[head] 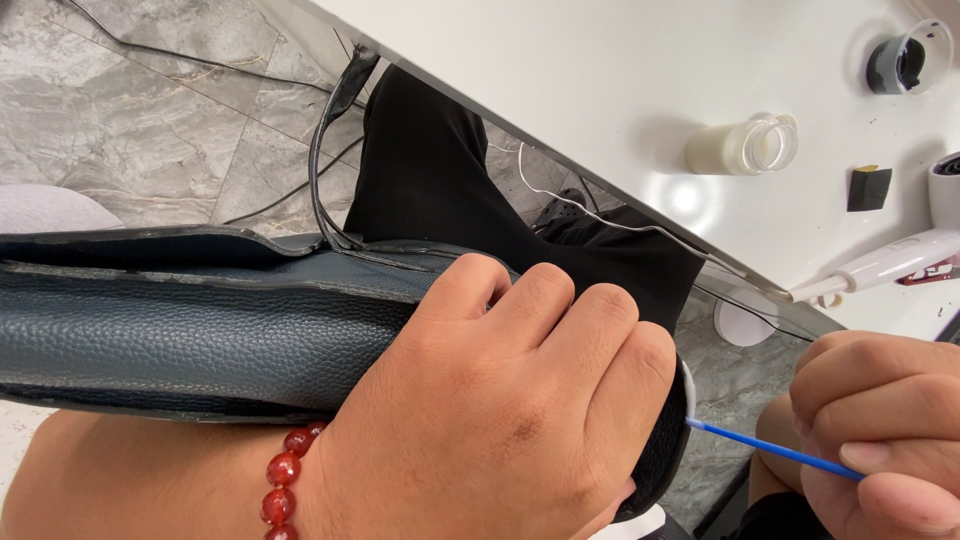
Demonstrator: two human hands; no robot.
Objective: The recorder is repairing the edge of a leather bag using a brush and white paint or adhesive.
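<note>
My left hand grips the end of a dark blue-grey leather bag that lies across my lap, fingers curled over its edge. A red bead bracelet sits on that wrist. My right hand pinches a thin blue stick, a swab or fine applicator. Its tip touches the bag's rounded end edge, just beyond my left fingers. A thin black strap loops up from the bag.
A white table runs along the upper right. On it stand a small jar of white liquid, a cup of black liquid, a black sponge block and a white hair dryer. Grey marble floor with cables lies at left.
</note>
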